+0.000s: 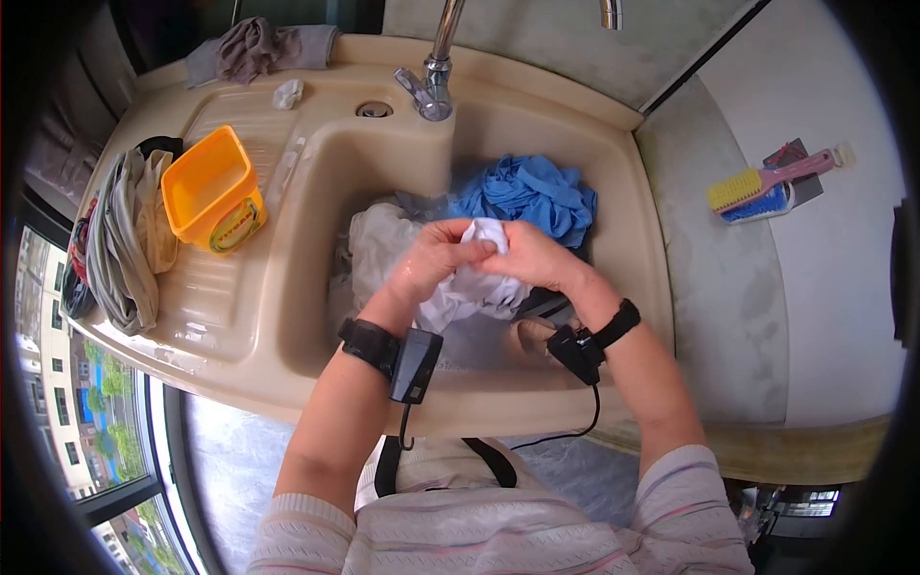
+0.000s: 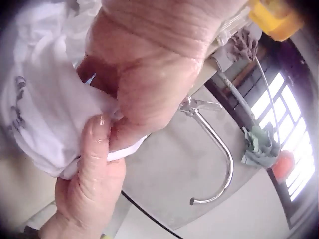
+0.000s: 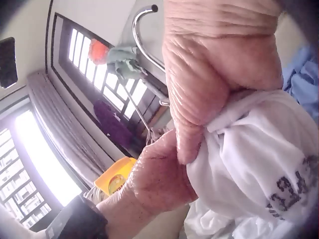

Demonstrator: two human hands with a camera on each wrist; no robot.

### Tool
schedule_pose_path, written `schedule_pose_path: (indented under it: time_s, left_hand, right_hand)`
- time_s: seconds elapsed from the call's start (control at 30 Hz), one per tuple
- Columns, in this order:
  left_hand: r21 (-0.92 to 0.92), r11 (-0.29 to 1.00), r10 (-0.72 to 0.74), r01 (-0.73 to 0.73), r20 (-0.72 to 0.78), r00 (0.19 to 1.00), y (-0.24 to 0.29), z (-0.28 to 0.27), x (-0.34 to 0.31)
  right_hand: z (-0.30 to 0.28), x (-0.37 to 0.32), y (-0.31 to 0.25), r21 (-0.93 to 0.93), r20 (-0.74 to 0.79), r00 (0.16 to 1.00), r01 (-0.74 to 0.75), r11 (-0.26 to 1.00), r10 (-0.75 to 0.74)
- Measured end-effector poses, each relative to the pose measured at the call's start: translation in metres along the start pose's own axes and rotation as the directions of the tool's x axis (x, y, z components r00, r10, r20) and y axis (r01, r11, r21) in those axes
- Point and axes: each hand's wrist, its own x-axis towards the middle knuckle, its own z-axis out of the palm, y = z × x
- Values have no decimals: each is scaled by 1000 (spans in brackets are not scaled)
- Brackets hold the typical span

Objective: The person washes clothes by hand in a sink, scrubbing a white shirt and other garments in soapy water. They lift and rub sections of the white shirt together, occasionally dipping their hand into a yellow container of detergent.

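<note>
Both hands pinch a wet white garment between thumbs and fingers, raised over the sink basin. My left hand grips it from the left and my right hand from the right, the two close together. In the right wrist view dark lettering shows on the white garment, which bunches up under the thumb. Its lower part hangs down over other wet white cloth in the basin. A crumpled blue cloth lies behind the hands in the basin. Some fingers are hidden in the folds.
A chrome faucet rises behind the basin. On the left drainboard stand an orange tub and a pile of grey clothes. A pink-handled brush lies on the right ledge. A greyish cloth rests at the back edge.
</note>
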Motion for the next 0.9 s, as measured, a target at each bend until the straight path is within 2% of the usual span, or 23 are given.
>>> schedule_pose_path:
  time_s: [0.03,0.07,0.13,0.17,0.2,0.23,0.27,0.3,0.37,0.43,0.47,0.53,0.7,0.9]
  left_hand:
    - [-51,999,-20,18,-46,999,3,-1,0]
    - [-53,999,-15,12,-43,999,5,1,-2]
    - [51,996,67,-73,110,992,9,5,-6]
    - [199,979,18,-49,152,988,8,6,-8]
    - [199,978,28,-58,153,988,11,8,-9]
    - [520,854,-46,3,70,996,14,11,-11]
    - [775,627,-87,81,-34,996,16,13,-12]
    - [647,760,-37,64,-55,998,11,7,-11]
    - [614,788,0,43,-69,998,11,-3,-8]
    - [496,868,59,-7,-90,994,18,-6,-13]
    - [499,867,65,-13,-87,994,23,-4,-15]
    - [245,960,169,-136,-116,979,35,0,-19]
    - [206,948,275,-241,-155,949,68,-3,-29]
    - [279,926,310,-255,-172,935,85,-12,-37]
  right_hand:
    - [0,-2,-2,85,-102,995,24,996,-15]
    - [-3,-6,-9,79,-104,994,25,997,-16]
    - [-14,-20,-31,198,-129,984,-97,975,124]
    - [-16,-25,-42,244,-163,983,-46,969,88]
    - [-21,-31,-51,235,-164,983,-43,971,83]
    - [-28,-36,-59,293,-221,973,-5,956,72]
    - [-35,-42,-67,348,-277,959,37,937,65]
    - [-43,-47,-76,341,-283,957,41,939,61]
    - [-62,-59,-91,369,-470,882,161,915,34]
    - [-80,-71,-104,360,-523,852,199,911,20]
    - [-87,-76,-109,356,-569,822,233,905,12]
    - [-96,-83,-118,356,-594,804,250,900,12]
    - [-111,-89,-128,370,-601,799,286,884,-7]
    - [-115,-88,-152,373,-631,776,322,870,-16]
